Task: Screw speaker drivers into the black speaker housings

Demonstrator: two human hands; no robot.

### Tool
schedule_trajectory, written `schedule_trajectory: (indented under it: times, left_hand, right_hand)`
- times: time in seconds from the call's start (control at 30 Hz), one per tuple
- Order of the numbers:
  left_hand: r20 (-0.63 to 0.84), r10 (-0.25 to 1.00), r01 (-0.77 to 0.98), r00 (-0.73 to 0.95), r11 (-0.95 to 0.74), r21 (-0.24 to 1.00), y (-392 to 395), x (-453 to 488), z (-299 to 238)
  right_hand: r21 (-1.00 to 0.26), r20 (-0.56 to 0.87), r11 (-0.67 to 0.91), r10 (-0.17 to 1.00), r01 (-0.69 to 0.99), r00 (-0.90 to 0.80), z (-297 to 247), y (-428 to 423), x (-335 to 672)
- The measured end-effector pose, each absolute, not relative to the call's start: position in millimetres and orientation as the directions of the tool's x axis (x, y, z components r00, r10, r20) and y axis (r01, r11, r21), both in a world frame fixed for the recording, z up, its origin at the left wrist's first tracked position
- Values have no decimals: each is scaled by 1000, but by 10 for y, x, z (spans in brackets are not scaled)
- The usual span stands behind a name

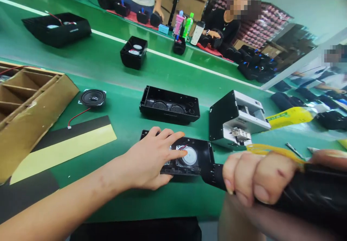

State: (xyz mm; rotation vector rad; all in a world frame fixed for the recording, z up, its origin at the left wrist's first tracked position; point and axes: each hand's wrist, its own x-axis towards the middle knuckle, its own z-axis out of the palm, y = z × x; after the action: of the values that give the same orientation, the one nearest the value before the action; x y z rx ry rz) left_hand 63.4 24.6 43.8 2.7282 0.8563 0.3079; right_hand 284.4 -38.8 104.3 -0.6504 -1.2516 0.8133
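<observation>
My left hand (151, 159) lies flat, fingers spread, on a black plastic speaker housing (199, 154) with a round speaker driver (189, 156) seated in it, on the green bench. My right hand (255, 177) is clenched round the black barrel of an electric screwdriver (311, 194), whose tip end (213, 176) sits at the housing's right edge. A yellow cord (271, 150) runs over that hand.
A second open black housing (169, 107) lies just beyond. To the right stands a black-and-white screw feeder box (235, 120). A loose speaker driver (92, 97) with red wire and a cardboard divider box (29, 100) are left. Other people work across the green conveyor (103, 60).
</observation>
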Motion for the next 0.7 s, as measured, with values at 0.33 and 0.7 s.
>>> schedule_trajectory:
  times: [0.33,0.7]
  left_hand:
    - [115,584,528,803,-788,316,254,638,443]
    - [136,577,523,805,-800,293,245,631,447]
  right_hand:
    - [-794,547,565,825,-224,140,795,-219,2625]
    - [-795,546,566,824,-217,148,693,-192,2650]
